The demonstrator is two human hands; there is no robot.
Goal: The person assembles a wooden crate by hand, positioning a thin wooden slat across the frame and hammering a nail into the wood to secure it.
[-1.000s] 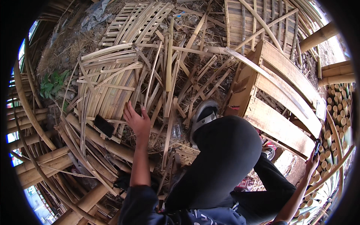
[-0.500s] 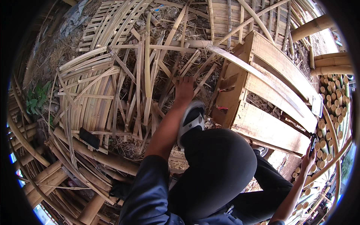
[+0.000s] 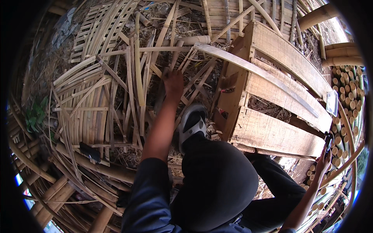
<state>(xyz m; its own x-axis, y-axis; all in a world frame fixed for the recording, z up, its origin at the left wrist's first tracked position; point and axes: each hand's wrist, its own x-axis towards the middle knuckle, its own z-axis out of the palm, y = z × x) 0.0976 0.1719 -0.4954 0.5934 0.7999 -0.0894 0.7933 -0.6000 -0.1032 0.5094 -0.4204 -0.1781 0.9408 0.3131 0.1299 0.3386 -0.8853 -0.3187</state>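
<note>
Several split-bamboo strips [image 3: 138, 73] lay around the left hand [image 3: 173, 83] in the head view — whether it gripped one, I could not tell. The right hand [image 3: 322, 162] was wrapped round a small black tool [image 3: 329, 140], beside the slatted wooden crate [image 3: 279, 134].

The slatted crate [image 3: 278, 132] is made of raw, matt wood, coarsely grained. Across its boards, a long flat strip [image 3: 248, 64] is seen with a smooth, faintly shiny face. Near its right corner, glossy clear plastic is suggested by a small box [image 3: 331, 103]. On the ground [image 3: 46, 73], dry, matt split-bamboo strips [image 3: 138, 70] are strewn. The black trousers [image 3: 217, 186] are made of smooth cloth.
</note>
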